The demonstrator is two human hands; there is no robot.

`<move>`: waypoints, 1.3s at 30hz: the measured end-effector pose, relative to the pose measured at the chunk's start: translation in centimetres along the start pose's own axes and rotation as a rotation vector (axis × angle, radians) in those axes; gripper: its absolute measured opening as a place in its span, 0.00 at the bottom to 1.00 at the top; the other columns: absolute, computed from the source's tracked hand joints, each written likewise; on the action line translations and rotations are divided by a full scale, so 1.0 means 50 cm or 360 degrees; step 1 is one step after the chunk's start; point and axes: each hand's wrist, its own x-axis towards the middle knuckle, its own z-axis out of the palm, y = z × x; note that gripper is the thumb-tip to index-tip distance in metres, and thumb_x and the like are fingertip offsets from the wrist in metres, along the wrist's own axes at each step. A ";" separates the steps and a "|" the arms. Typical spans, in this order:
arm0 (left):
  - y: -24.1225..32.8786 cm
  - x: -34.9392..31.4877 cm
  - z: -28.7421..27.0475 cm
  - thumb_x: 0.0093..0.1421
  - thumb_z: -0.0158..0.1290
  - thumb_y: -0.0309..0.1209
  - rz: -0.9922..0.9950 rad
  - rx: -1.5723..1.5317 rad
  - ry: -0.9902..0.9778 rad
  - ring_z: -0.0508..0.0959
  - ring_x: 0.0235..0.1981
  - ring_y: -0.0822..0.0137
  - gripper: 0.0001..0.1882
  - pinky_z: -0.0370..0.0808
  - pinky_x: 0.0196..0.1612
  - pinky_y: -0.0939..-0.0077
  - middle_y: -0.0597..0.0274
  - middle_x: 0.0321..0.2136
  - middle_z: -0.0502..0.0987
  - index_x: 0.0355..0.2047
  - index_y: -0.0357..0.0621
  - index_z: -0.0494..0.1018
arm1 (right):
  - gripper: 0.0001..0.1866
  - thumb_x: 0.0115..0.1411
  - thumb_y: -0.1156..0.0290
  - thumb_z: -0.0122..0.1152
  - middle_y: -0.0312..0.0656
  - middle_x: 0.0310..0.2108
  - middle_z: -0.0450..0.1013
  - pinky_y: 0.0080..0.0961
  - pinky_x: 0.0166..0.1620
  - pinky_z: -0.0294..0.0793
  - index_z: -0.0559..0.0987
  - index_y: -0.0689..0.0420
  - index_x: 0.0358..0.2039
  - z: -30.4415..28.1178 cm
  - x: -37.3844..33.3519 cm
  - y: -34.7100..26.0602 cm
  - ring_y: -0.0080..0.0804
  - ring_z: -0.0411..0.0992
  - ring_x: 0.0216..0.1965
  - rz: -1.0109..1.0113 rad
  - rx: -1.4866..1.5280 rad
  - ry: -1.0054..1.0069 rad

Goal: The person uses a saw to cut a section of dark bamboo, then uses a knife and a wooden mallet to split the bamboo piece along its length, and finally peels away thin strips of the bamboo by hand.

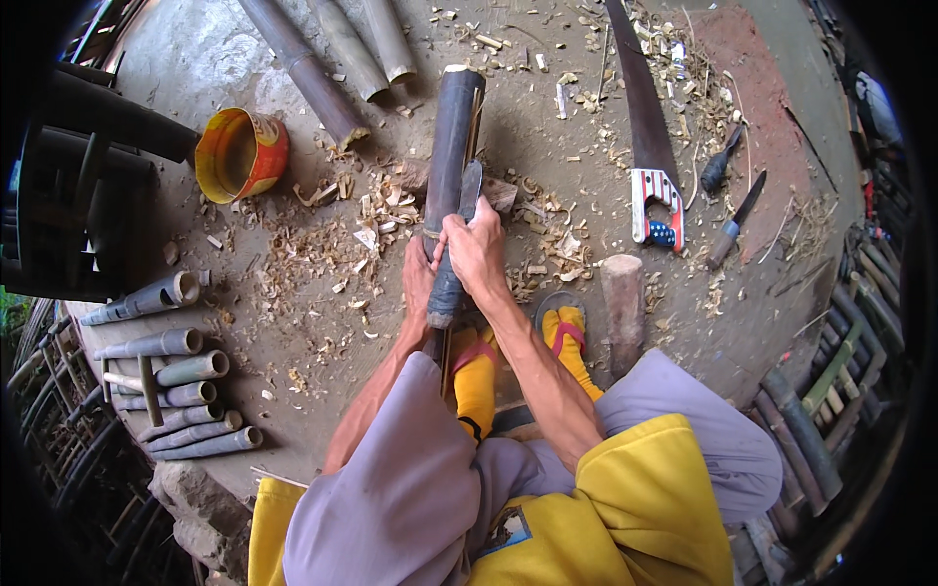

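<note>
Bamboo pole (451,146) stands gripped in the closed left hand (418,278), while the right hand (476,249) beside it clenches a knife (455,244).

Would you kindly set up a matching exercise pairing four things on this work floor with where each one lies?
Things:
1. round tin
2. handsaw
3. bamboo pole
4. stack of cut bamboo tubes

Places:
A. far right, blade pointing away from the person
B. low left, near the floor's edge
C. centre, gripped by the left hand and right hand
D. upper left, on its side among shavings

Pairs: 1-D, 2-A, 3-C, 4-B
</note>
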 end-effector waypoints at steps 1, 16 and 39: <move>0.003 0.001 -0.002 0.52 0.56 0.36 0.0033 0.0002 0.0002 0.72 0.34 0.49 0.18 0.68 0.35 0.60 0.48 0.30 0.67 0.38 0.39 0.63 | 0.08 0.55 0.77 0.48 0.45 0.17 0.69 0.29 0.14 0.73 0.65 0.67 0.35 0.000 -0.007 0.001 0.32 0.72 0.13 -0.0023 0.0012 -0.0009; 0.047 -0.004 -0.018 0.45 0.63 0.45 0.0036 -0.0002 0.0066 0.72 0.32 0.64 0.27 0.70 0.37 0.69 0.56 0.28 0.71 0.36 0.40 0.66 | 0.09 0.54 0.81 0.47 0.41 0.17 0.66 0.28 0.13 0.72 0.64 0.66 0.37 -0.004 0.070 -0.073 0.29 0.68 0.12 -0.0129 0.0013 -0.0109; 0.070 -0.012 -0.024 0.40 0.67 0.43 -0.0076 0.0067 0.0156 0.77 0.32 0.51 0.36 0.73 0.38 0.61 0.44 0.31 0.76 0.42 0.35 0.64 | 0.18 0.56 0.79 0.46 0.40 0.16 0.66 0.21 0.13 0.71 0.60 0.68 0.47 -0.242 0.103 -0.266 0.28 0.66 0.11 -0.0772 -0.1347 -0.0359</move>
